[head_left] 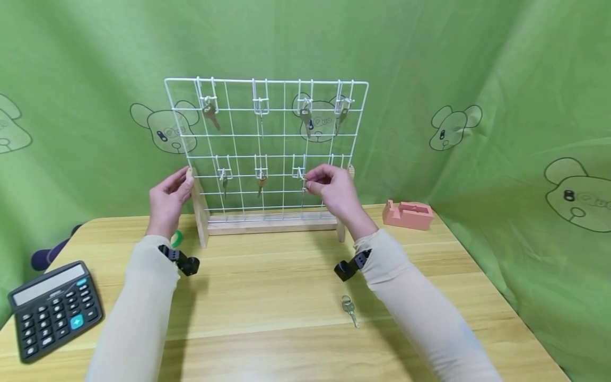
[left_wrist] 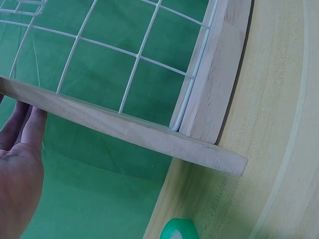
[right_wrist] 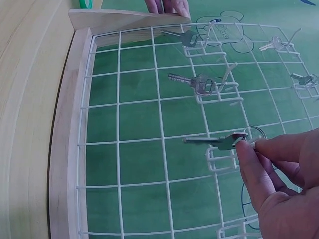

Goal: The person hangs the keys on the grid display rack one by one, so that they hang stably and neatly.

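Note:
A white wire grid rack (head_left: 284, 135) stands upright in a wooden base (head_left: 272, 227). My left hand (head_left: 167, 204) grips the rack's left wooden post (head_left: 199, 212) near its top. With thumb and fingertips, my right hand (head_left: 336, 193) pinches a key (right_wrist: 227, 143) by its head and ring at the third lower hook (head_left: 298, 172). Whether the ring is over the hook, I cannot tell. Other keys hang from the upper hooks, one a bronze key (head_left: 210, 111), and from two lower hooks, one a brass key (head_left: 261, 184). My right hand partly hides the rightmost lower hook.
A loose key with a ring (head_left: 349, 309) lies on the wooden table (head_left: 267, 318). At the left sits a black calculator (head_left: 56, 310), with a green tape roll (head_left: 177, 239) beside the rack. A pink tape dispenser (head_left: 408, 215) stands right of it. Green cloth (head_left: 406, 48) hangs behind.

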`<state>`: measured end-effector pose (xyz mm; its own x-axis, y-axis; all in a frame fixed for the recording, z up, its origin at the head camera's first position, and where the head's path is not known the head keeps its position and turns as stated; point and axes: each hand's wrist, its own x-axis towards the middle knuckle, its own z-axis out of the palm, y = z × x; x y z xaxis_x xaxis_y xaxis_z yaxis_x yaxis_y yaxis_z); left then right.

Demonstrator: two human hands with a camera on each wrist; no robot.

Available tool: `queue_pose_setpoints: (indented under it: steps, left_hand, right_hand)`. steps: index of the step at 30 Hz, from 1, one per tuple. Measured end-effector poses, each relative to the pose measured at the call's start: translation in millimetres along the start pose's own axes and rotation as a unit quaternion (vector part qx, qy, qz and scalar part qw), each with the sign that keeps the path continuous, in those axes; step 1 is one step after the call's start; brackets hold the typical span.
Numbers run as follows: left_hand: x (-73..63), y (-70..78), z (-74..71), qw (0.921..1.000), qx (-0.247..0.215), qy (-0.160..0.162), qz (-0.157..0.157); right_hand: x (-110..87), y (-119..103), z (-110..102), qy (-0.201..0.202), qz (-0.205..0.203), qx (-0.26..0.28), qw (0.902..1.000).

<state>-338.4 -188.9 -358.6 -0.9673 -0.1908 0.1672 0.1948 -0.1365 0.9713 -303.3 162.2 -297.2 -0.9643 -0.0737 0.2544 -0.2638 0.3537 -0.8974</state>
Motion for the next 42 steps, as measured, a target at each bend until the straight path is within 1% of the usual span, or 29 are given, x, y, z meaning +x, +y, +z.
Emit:
queue_pose_setpoints:
  steps: [7,15,23,31,37,42]
  left_hand:
    - [-0.3,0.2,-0.3,1.0,-0.006,0.001,0.002]
    - [0.0,-1.8,-0.5,1.0,-0.005,0.001,0.0]
    - [1.0,-1.2,-0.1,1.0,0.001,-0.005,0.001]
    - [-0.1,-1.2,-2.1,1.0,-0.002,-0.003,0.001]
    - [0.0,-0.9,-3.2,1.0,-0.004,-0.003,-0.001]
    - [1.6,-1.2,-2.0,1.0,-0.004,-0.005,-0.002]
  right_hand:
    - [2.8,1.0,2.7,0.011,-0.004,0.02,0.9997]
    - [5.8,3.5,5.3,0.016,0.002,0.043,0.9989]
    - [4.4,10.9,6.6,0.03,-0.016,0.009,0.9994]
    - [-8.7,18.8,2.2,-0.004,-0.018,-0.018,0.9997]
    - [-24.5,22.1,-6.5,-0.04,-0.01,-0.037,0.9985]
    - [-39.3,28.7,-14.3,-0.061,-0.01,-0.062,0.9962]
